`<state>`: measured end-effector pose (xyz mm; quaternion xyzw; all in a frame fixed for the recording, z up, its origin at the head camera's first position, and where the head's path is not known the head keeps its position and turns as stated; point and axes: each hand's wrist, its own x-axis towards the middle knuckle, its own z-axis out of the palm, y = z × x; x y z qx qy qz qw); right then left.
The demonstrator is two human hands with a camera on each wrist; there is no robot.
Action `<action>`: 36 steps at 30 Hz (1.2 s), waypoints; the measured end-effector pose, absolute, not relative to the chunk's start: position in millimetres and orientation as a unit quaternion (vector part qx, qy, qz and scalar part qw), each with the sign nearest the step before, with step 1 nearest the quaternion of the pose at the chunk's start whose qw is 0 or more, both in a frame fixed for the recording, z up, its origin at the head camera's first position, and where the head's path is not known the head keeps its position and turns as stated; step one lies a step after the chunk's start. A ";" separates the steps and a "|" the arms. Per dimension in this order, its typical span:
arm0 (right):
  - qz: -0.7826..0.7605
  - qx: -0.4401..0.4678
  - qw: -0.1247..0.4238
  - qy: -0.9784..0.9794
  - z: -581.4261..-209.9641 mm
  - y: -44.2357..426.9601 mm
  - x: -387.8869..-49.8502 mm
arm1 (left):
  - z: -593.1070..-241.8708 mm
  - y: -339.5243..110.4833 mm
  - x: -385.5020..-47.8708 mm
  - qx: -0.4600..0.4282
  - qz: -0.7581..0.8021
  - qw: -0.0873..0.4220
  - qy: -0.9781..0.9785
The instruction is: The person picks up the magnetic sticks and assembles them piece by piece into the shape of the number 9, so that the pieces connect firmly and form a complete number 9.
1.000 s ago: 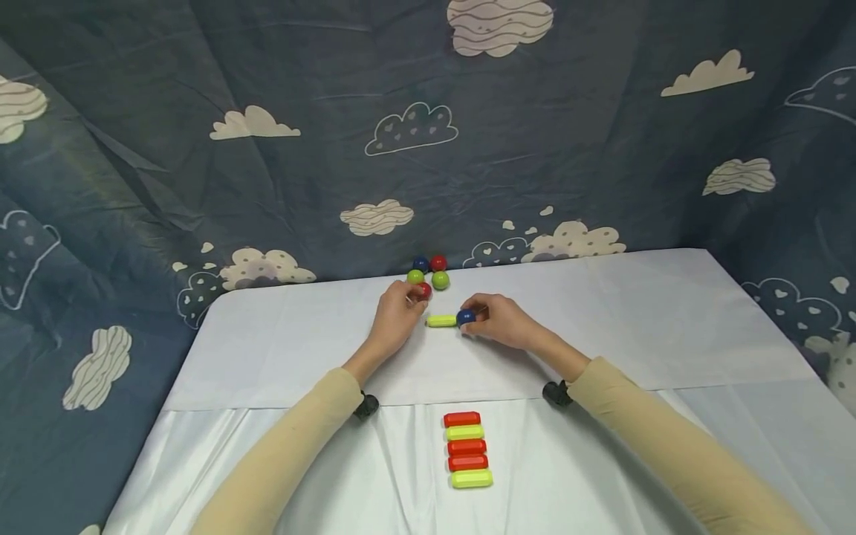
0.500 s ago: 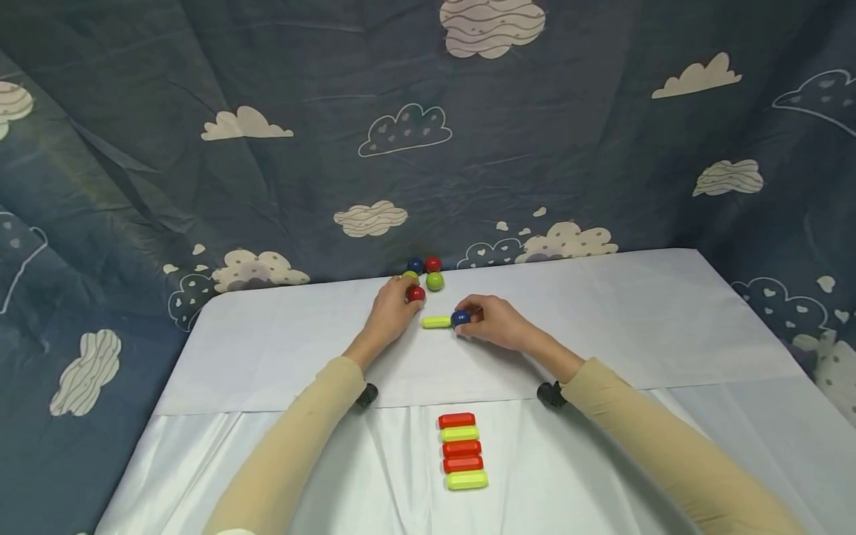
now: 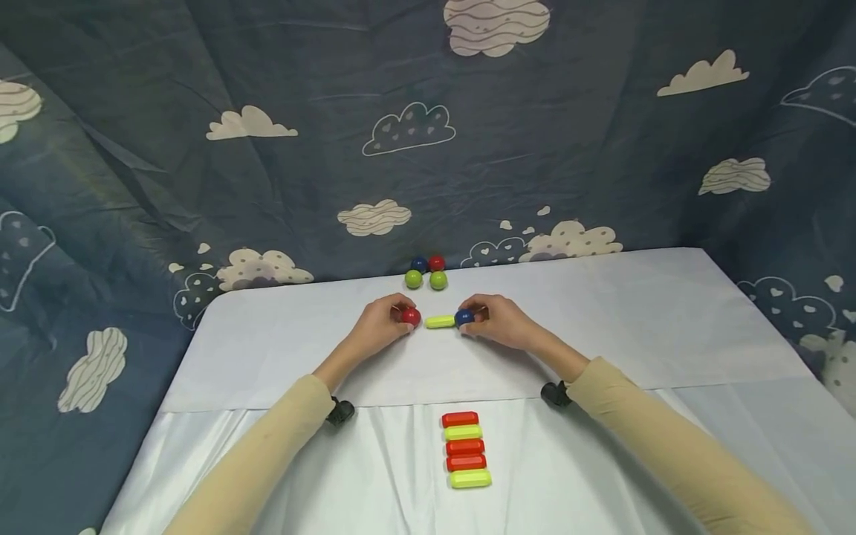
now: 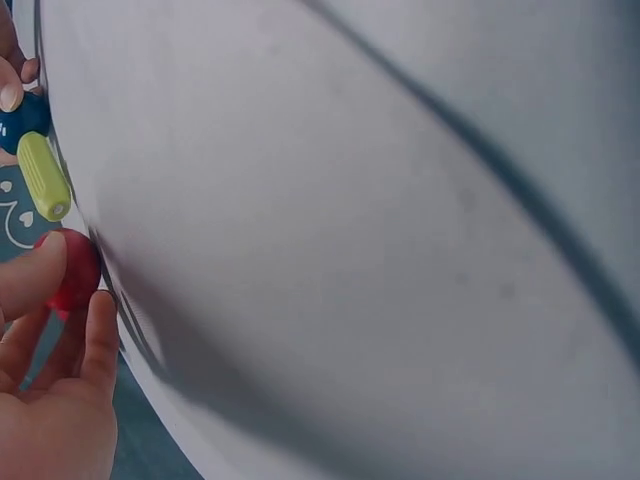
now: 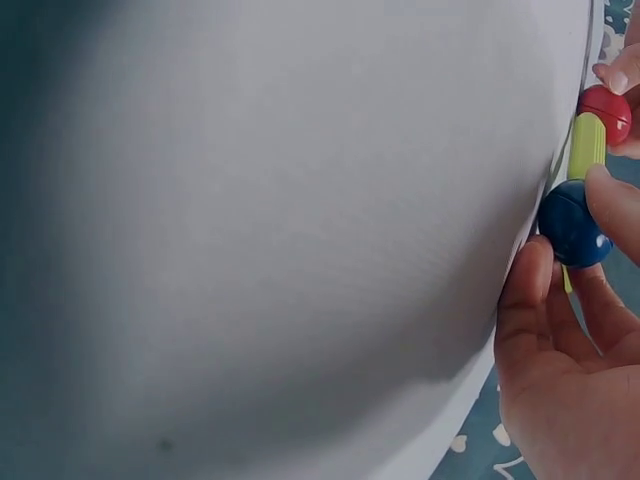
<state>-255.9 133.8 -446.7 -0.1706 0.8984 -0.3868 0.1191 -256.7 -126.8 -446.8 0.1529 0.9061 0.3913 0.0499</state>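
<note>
My left hand (image 3: 380,324) pinches a red ball (image 3: 411,317) just left of a yellow-green stick (image 3: 439,322). A small gap parts that ball from the stick's free end in the left wrist view, where the red ball (image 4: 78,270) sits between thumb and fingers. On the stick's other end is a blue ball (image 3: 464,318), held by my right hand (image 3: 501,322) between thumb and fingers. In the right wrist view the blue ball (image 5: 574,224) touches the stick (image 5: 587,147).
Behind the hands, near the cloth backdrop, lie two green balls (image 3: 438,280), a blue ball (image 3: 419,264) and a red ball (image 3: 437,263). Closer to the front, several red and yellow-green sticks (image 3: 465,447) lie in a column on the white cloth (image 3: 575,461).
My left hand has drawn the red ball away from the group of balls, toward the front and slightly left, level with the stick. My right hand keeps its hold on the blue ball.
</note>
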 end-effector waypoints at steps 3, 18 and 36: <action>-0.387 -0.177 0.119 0.897 -447.3 135.0 -255.9 | -445.8 -125.2 -254.6 0.151 0.399 0.055 0.903; -0.388 -0.170 0.099 0.900 -447.0 135.5 -256.5 | -451.2 -121.3 -252.8 0.143 0.447 0.066 0.881; -0.391 -0.156 0.100 0.902 -445.1 133.2 -255.8 | -453.8 -122.2 -253.1 0.136 0.453 0.072 0.878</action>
